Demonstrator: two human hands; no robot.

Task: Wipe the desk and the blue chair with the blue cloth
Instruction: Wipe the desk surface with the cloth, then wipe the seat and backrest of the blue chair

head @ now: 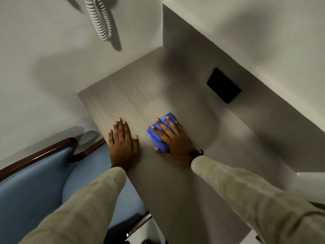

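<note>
The pale grey desk runs from the wall corner toward me. My right hand presses flat on the folded blue cloth, fingers spread over it, near the desk's middle. My left hand lies flat and open on the desk's left edge, holding nothing. The blue chair, padded with a dark wooden frame, stands at the lower left, tucked partly under the desk edge and partly hidden by my left sleeve.
A black square plate is set in the wall at the desk's right. A coiled white cord hangs on the wall above. A white object shows at the right edge.
</note>
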